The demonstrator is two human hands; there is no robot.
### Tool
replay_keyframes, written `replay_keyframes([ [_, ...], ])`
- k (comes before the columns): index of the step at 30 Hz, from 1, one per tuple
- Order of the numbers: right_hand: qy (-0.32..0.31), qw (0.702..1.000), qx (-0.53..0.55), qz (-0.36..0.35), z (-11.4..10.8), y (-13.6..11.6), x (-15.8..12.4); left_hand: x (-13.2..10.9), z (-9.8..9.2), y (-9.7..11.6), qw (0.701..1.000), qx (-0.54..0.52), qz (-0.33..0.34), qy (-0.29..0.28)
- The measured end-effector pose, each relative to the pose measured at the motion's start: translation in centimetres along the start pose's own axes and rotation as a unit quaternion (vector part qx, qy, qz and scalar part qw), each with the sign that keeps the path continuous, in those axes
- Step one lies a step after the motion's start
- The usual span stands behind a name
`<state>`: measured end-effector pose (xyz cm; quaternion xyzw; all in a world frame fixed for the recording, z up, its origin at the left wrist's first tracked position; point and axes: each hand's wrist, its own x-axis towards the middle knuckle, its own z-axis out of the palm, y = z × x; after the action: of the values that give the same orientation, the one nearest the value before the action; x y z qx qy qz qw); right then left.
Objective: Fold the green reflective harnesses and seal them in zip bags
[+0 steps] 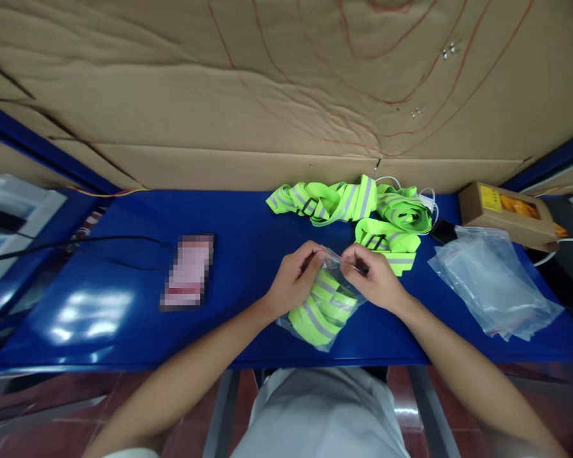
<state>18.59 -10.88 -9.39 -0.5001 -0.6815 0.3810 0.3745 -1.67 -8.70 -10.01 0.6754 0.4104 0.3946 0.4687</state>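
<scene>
A clear plastic bag (321, 313) with a folded neon-yellow reflective strap inside lies on the blue table (239, 299) in front of me. My left hand (296, 277) pinches the bag's top edge on the left. My right hand (370, 275) pinches the same edge on the right. Both hands have their fingers closed on the bag's mouth. Behind them lies a loose heap of more neon-yellow reflective straps (351, 207).
A stack of empty clear bags (494, 283) lies at the right. A cardboard box (509, 213) stands at the back right beside a white cable. A phone (188, 270) lies at the left, with a black cable running to it. A cardboard wall (267, 89) backs the table.
</scene>
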Motion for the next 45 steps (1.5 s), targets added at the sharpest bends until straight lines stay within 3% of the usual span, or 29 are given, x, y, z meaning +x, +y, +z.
replay_keyframes([
  [6,0.0,1.0,0.022,-0.022,0.2,0.3,-0.2,0.1,0.2,-0.3,0.999,-0.036,0.016,-0.02],
  [12,0.011,0.998,0.017,-0.062,0.5,0.1,-0.3,-0.1,0.1,-0.6,0.998,-0.002,0.06,-0.021],
  [18,0.019,0.996,-0.028,-0.086,0.4,0.0,-0.5,0.0,0.1,-0.7,0.999,-0.006,0.033,-0.024],
  [27,-0.04,0.995,-0.027,-0.093,0.3,0.0,-0.9,-0.1,0.0,-0.2,0.996,0.011,0.087,-0.027],
  [32,-0.032,0.997,-0.036,-0.066,0.2,0.2,-0.6,0.1,0.1,-0.5,0.998,-0.012,0.056,-0.037],
  [39,-0.021,0.991,-0.107,-0.081,0.4,-0.1,-0.6,0.1,0.1,-0.8,0.993,0.043,0.104,-0.041],
  [45,0.03,0.995,-0.082,-0.044,0.5,0.1,-0.3,0.7,-0.1,-1.1,0.999,0.002,0.036,-0.031],
])
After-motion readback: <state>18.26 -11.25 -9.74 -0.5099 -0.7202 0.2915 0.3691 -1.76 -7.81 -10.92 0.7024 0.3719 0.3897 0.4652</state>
